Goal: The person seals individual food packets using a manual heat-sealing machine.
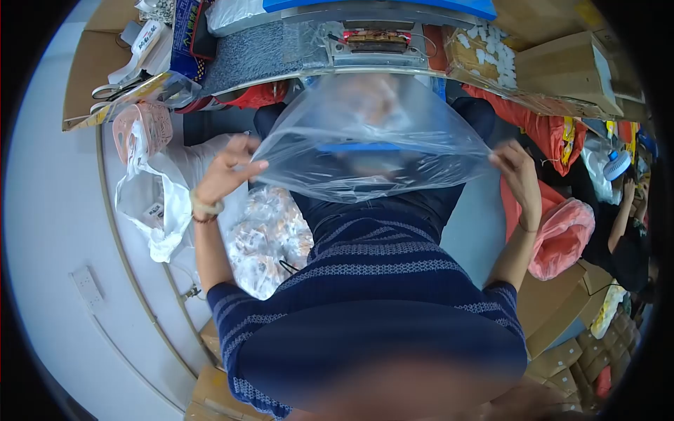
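Note:
A large clear plastic bag [428,165] is stretched wide over my lap, its mouth facing me. My left hand [228,172] pinches the left corner of the mouth between thumb and fingers. At the opposite corner, the fingers of my right hand [518,172] are closed on the bag's edge. Blurred pale and orange-brown contents [372,102] show through the film at the far end, close to the table edge. Below my left hand, beside my leg, lies a heap of clear-wrapped small items [270,235].
A device with a lit red slot [375,38] stands at the table's middle. Scissors [112,90] lie at the left, above a pink basket [144,126] and a white plastic bag [158,210]. Red bags [562,235] and cardboard boxes [562,74] are on the right, where another person's arm [621,221] shows.

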Demonstrator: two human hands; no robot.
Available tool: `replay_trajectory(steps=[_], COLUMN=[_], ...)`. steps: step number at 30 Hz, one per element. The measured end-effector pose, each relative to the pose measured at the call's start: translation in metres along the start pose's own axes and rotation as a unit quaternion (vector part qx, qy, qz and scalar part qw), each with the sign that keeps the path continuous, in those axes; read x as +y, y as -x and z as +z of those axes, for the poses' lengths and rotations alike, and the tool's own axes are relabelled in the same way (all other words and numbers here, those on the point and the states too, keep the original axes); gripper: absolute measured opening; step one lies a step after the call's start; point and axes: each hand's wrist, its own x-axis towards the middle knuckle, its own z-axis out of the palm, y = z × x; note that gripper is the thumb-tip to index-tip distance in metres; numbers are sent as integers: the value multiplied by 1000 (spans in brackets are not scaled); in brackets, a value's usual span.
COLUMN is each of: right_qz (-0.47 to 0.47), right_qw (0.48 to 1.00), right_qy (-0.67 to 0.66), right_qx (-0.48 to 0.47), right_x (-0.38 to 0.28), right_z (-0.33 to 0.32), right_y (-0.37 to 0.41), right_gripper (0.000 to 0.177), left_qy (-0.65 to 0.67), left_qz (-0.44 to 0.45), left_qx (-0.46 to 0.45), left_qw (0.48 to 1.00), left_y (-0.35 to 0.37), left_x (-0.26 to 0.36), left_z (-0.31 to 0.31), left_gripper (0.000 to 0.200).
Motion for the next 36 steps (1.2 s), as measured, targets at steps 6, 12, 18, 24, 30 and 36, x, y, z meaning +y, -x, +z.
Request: replay_trajectory(steps=[6,12,18,24,30,36], right_qz=[-108,-51,-4,-33,32,-241], right_qw=[866,753,835,960,951,956], right_qy=[-488,-656,-549,-276,-305,-9], right_qx=[4,-16,-32,28,40,167], right_x=[-40,-61,-77,-45,-78,-92], right_z=[111,160,160,171,157,222], right_y=[-94,-124,-119,-147,-144,-94], right_gripper=[17,14,17,21,18,26], left_qy=[577,430,143,155,568,700], left_qz=[192,119,165,40,-126,-159], left_qx=[3,34,79,-90,-196,-196], left_qw=[794,894,973,983,789,668], left_y=[-120,-160,-167,-170,-183,-190], left_x=[2,33,22,5,-28,-21], left_z=[114,154,173,153,139,140], left_gripper=[44,30,28,21,51,50])
